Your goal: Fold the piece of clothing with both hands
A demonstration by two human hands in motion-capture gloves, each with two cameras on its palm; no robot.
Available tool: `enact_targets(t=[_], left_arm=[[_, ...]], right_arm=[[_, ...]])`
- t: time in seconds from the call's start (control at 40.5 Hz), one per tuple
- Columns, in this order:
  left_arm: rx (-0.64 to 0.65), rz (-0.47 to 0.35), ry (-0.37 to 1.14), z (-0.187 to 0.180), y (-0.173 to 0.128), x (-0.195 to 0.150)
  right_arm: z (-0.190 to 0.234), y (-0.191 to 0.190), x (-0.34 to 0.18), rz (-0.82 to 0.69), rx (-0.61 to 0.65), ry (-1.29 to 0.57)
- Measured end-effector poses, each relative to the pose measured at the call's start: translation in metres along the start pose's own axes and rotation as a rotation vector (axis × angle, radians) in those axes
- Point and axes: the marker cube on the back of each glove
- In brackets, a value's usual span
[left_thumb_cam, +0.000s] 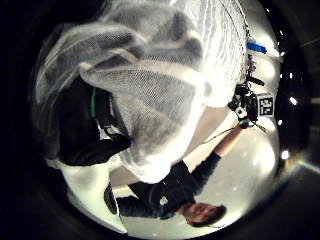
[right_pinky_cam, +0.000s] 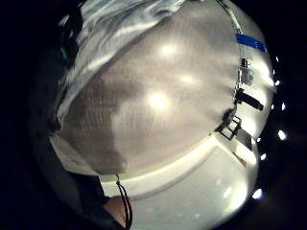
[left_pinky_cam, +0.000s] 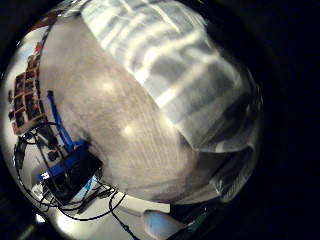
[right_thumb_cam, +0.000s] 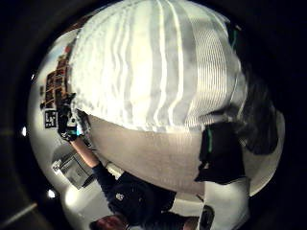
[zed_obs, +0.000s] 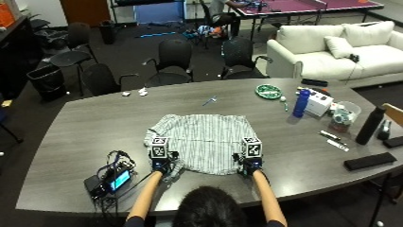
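Note:
A white, grey-striped garment (zed_obs: 201, 142) lies spread flat on the grey table (zed_obs: 82, 127), close to the front edge. My left hand (zed_obs: 160, 164) holds its near left corner and my right hand (zed_obs: 251, 163) holds its near right corner. In the left thumb side view the cloth (left_thumb_cam: 160, 100) bunches over a curled black fingertip (left_thumb_cam: 85, 130). The right thumb side view shows the striped cloth (right_thumb_cam: 153, 67) held by a black fingertip (right_thumb_cam: 223, 153), with the left hand (right_thumb_cam: 67, 122) beyond it. The cloth (left_pinky_cam: 185, 75) (right_pinky_cam: 110, 38) fills part of both little finger side views.
A black device with cables (zed_obs: 110, 179) sits just left of my left hand. To the right stand a blue bottle (zed_obs: 302, 103), a white box (zed_obs: 319, 104), a black bottle (zed_obs: 368, 125) and a flat black case (zed_obs: 368, 161). A green plate (zed_obs: 269, 91) and a pen (zed_obs: 209, 100) lie further back.

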Motion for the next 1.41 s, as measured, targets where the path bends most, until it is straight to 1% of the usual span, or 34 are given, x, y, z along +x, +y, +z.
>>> enact_targets(t=[0.099, 0.148, 0.198, 0.297, 0.371, 0.445, 0.494, 0.568, 0.618, 0.692, 0.791, 0.89, 0.939, 0.988, 1.063, 1.112, 1.161, 1.235, 1.31, 1.359, 1.408], left_arm=[[0.173, 0.0, -0.068, -0.006, -0.011, 0.003], [0.221, 0.011, -0.099, -0.008, -0.015, 0.006], [0.251, 0.029, -0.139, -0.008, -0.017, 0.01], [0.3, 0.048, -0.242, -0.012, -0.018, 0.012], [0.289, 0.044, -0.25, -0.016, -0.011, 0.011], [0.274, 0.045, -0.232, -0.025, 0.004, 0.006], [0.28, 0.066, -0.22, -0.035, 0.018, 0.005], [0.271, 0.161, -0.209, -0.049, 0.043, 0.006], [0.232, 0.222, -0.223, -0.051, 0.054, 0.005], [0.154, 0.262, -0.256, -0.048, 0.068, 0.002], [0.134, 0.311, -0.307, -0.059, 0.102, 0.003], [0.153, 0.333, -0.353, -0.092, 0.135, 0.006], [0.189, 0.322, -0.36, -0.114, 0.137, 0.008], [0.227, 0.294, -0.366, -0.133, 0.123, 0.011], [0.26, 0.228, -0.383, -0.155, 0.078, 0.016], [0.248, 0.173, -0.397, -0.163, 0.048, 0.022], [0.204, 0.118, -0.403, -0.164, 0.026, 0.029], [0.142, 0.068, -0.4, -0.148, -0.017, 0.038], [0.131, 0.006, -0.399, -0.125, -0.058, 0.04], [0.117, -0.025, -0.398, -0.11, -0.077, 0.039], [0.115, -0.021, -0.396, -0.098, -0.09, 0.038]], right_arm=[[-0.003, -0.01, 0.003, 0.05, 0.105, -0.01], [-0.003, -0.012, 0.003, 0.07, 0.116, -0.011], [-0.003, -0.011, 0.001, 0.059, 0.108, -0.005], [-0.005, -0.013, -0.004, 0.015, 0.158, 0.049], [-0.006, -0.009, -0.004, 0.01, 0.139, 0.07], [-0.01, -0.001, -0.002, -0.001, 0.138, 0.062], [-0.016, 0.012, -0.002, -0.011, 0.147, 0.055], [-0.029, 0.045, -0.001, -0.043, 0.186, 0.079], [-0.036, 0.066, 0.001, -0.062, 0.227, 0.127], [-0.037, 0.077, 0.008, -0.103, 0.269, 0.163], [-0.05, 0.098, 0.012, -0.144, 0.306, 0.162], [-0.089, 0.124, 0.012, -0.132, 0.367, 0.154], [-0.109, 0.126, 0.013, -0.113, 0.381, 0.151], [-0.124, 0.118, 0.015, -0.093, 0.381, 0.141], [-0.139, 0.087, 0.019, -0.046, 0.347, 0.115], [-0.143, 0.059, 0.022, 0.005, 0.31, 0.104], [-0.143, 0.036, 0.021, 0.055, 0.27, 0.088], [-0.13, -0.003, 0.016, 0.086, 0.186, 0.045], [-0.11, -0.035, 0.016, 0.099, 0.123, 0.027], [-0.097, -0.051, 0.016, 0.118, 0.104, 0.023], [-0.087, -0.063, 0.017, 0.136, 0.102, 0.025]])
